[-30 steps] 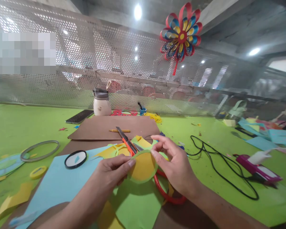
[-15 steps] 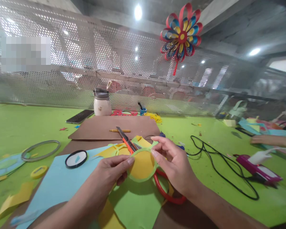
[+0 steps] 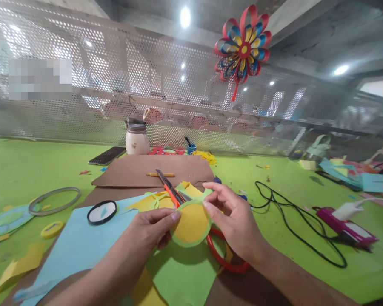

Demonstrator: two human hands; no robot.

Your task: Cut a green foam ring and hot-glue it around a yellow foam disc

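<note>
Head view, nearest first: a green sheet and a blue sheet lie on brown card right under the disc, a yellow paper circle with a green ring around its edge, held up just above them. Both hands pinch it between them: the left hand grips its left edge with thumb and forefinger closed on the rim, and the right hand holds the right edge the same way, its other fingers curled loose. A red hoop lies flat below and right of the disc, partly hidden by the right hand. Just behind the disc, touching or nearly so, an orange knife lies on yellow scraps with its blade pointing away. Left of the disc sit a black-rimmed lens and, farther out, a grey ring. Right of it, well apart, a black cable loops toward a pink tool. Beyond the knife are a pencil, a phone and a white jug against the mesh wall; a paper flower hangs high above. I judge the risks to be creasing the thin disc by pinching too hard, the ring peeling off if it is not fixed, or a finger brushing the blade so close behind.
</note>
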